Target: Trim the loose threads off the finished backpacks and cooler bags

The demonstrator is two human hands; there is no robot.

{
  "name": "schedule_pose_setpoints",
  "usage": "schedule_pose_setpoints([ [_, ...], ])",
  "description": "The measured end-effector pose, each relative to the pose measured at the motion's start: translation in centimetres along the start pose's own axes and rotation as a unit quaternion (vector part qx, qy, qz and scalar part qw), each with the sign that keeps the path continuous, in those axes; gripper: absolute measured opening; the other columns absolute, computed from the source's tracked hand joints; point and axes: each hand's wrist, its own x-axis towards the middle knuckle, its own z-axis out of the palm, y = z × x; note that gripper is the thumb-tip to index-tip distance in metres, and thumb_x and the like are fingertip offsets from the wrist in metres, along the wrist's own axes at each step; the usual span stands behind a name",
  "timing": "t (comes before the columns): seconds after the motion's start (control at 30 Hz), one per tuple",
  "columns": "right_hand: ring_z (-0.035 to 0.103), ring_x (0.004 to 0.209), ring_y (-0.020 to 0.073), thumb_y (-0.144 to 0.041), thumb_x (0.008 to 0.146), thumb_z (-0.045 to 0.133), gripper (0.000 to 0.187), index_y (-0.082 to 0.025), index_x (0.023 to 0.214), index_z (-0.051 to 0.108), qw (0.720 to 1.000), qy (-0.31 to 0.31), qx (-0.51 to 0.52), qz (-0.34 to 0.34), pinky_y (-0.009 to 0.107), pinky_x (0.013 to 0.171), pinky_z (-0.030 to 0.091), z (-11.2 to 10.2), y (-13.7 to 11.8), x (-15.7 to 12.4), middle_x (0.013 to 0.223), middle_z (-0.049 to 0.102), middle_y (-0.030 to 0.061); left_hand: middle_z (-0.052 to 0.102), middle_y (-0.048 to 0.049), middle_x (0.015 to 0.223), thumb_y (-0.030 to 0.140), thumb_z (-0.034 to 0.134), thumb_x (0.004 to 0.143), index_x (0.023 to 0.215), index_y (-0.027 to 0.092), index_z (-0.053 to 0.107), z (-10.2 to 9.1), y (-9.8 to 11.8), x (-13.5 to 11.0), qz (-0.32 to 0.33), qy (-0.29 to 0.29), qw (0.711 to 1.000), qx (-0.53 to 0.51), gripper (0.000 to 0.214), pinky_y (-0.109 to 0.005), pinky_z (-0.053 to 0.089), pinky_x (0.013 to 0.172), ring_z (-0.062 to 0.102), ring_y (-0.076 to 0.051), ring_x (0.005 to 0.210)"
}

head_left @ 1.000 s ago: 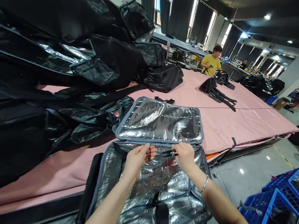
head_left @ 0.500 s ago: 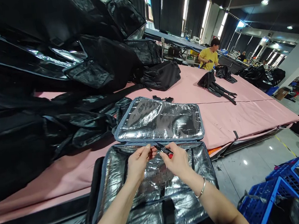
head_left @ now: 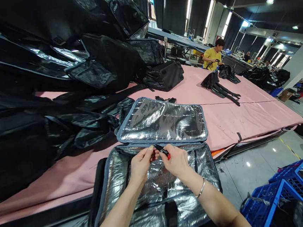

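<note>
A bag with a silver foil lining (head_left: 157, 183) lies open in front of me, its foil-lined lid (head_left: 165, 123) folded back onto the pink table. My right hand (head_left: 176, 160) is closed around small thread snips (head_left: 161, 150) with dark blades and a bit of red at the grip. The blades point left, toward the fingertips of my left hand (head_left: 142, 163). Those fingertips are pinched together near the bag's back edge; what they hold is too small to make out. Both hands hover over the opening, close to the lid seam.
Black bags (head_left: 104, 61) are heaped on the left of the pink table (head_left: 252, 118). Further along lies a black bag with straps (head_left: 213, 81), near a person in a yellow top (head_left: 212, 57). Blue crates (head_left: 268, 202) stand on the floor at lower right.
My right hand has shifted slightly left, bringing the snips nearer to my left fingertips. The left hand stays almost in place. The person in yellow has raised a dark strap-like piece.
</note>
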Motion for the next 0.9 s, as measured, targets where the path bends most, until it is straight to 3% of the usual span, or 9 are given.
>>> schedule_pose_setpoints([
  [0.5,0.065,0.072,0.0183,-0.034,0.085,0.053,0.014,-0.023,0.09,0.059,0.994,0.042,0.094,0.034,0.025,0.065,0.045,-0.4,0.8,-0.2,0.081,0.069,0.0004,0.066,-0.0052,0.065,0.066,0.068,0.054,0.069,0.015,0.065,0.1,0.1,0.0,0.01,-0.003,1.0,0.017,0.053,-0.03,0.05,0.059,0.058,-0.016,0.057],
  [0.67,0.062,0.062,0.0163,-0.037,0.085,0.051,0.017,-0.022,0.089,0.059,0.992,0.042,0.092,0.072,0.024,0.058,0.041,-1.2,1.1,-0.2,0.069,0.066,-0.0016,0.067,-0.0084,0.068,0.067,0.057,0.065,0.072,0.013,0.065,0.3,-0.1,-0.1,0.053,0.02,0.994,0.094,0.055,-0.032,0.052,0.06,0.06,-0.019,0.059],
  [0.77,0.061,0.061,0.0171,-0.038,0.084,0.053,0.018,-0.022,0.089,0.06,0.994,0.025,0.062,0.087,0.024,0.057,0.038,-1.2,1.2,-0.4,0.067,0.064,-0.0022,0.067,-0.0091,0.072,0.061,0.046,0.077,0.075,0.015,0.063,0.3,0.3,-0.4,0.107,0.081,0.975,0.18,0.049,-0.035,0.051,0.067,0.061,-0.021,0.065],
  [0.9,0.061,0.062,0.0179,-0.039,0.084,0.052,0.02,-0.023,0.091,0.06,0.994,0.028,0.049,0.094,0.024,0.057,0.037,-0.8,1.3,-0.5,0.068,0.064,-0.0017,0.067,-0.01,0.09,0.051,0.044,0.081,0.081,0.018,0.066,0.1,2.1,0.0,0.206,0.12,0.908,0.345,0.039,-0.046,0.039,0.092,0.058,-0.027,0.092],
])
